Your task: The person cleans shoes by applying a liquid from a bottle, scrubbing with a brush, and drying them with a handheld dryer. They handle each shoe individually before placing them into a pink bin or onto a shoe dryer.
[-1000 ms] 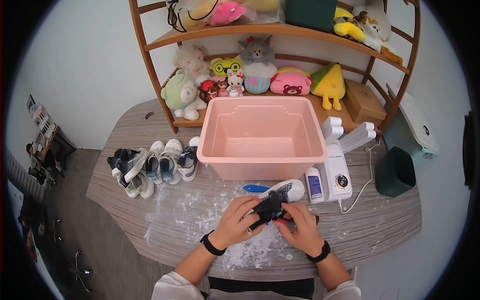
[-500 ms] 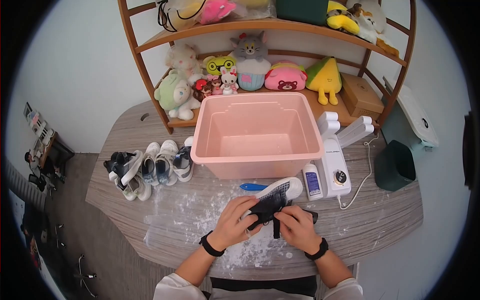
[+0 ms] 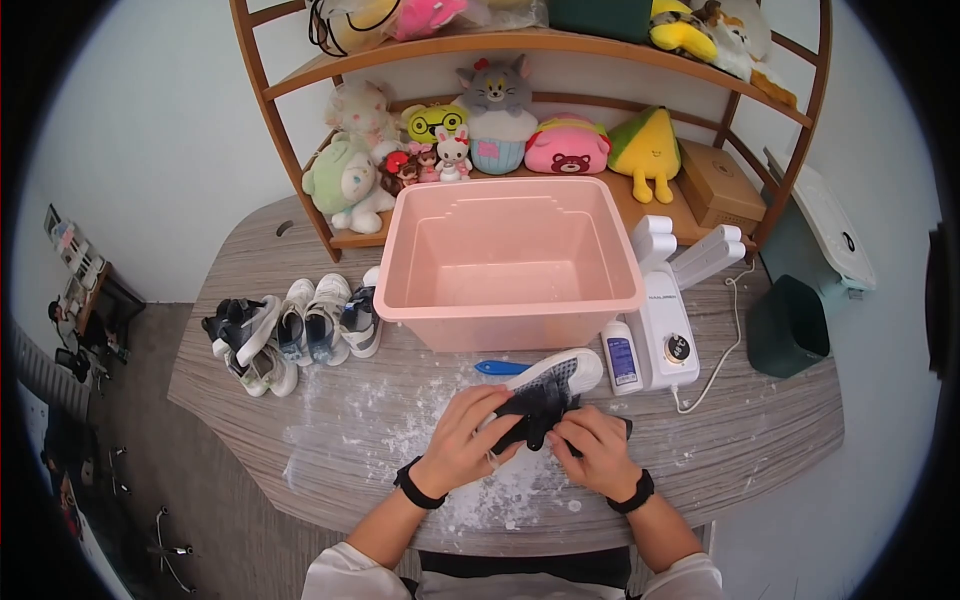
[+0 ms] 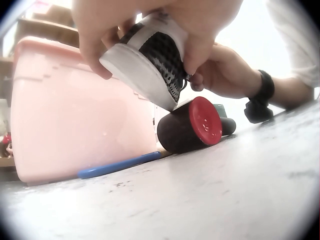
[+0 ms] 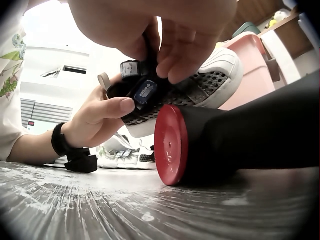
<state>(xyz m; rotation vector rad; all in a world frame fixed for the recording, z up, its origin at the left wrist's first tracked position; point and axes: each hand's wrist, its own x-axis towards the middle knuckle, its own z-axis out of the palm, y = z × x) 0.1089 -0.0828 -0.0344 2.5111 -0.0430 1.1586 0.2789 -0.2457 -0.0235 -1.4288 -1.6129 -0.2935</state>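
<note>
A black mesh sneaker with a white toe and sole is held up over the table, its toe pointing to the back right. My left hand grips it around the heel end, as the left wrist view also shows. With thumb and fingertips, my right hand pinches a black strap at the shoe's opening. A dark blue label shows inside the shoe. Just below the sneaker lies a black tool with a round red end; my right hand mostly covers it in the head view.
A pink bin stands behind the hands, with a blue-handled brush before it. Several shoes sit left. A white bottle, a white shoe dryer and a dark green bin stand right. White residue marks the table.
The sneaker has turned slightly in my left hand. Half a second ago a black strap hung straight down by my right fingertips; now a dark flap shows between my hands instead.
</note>
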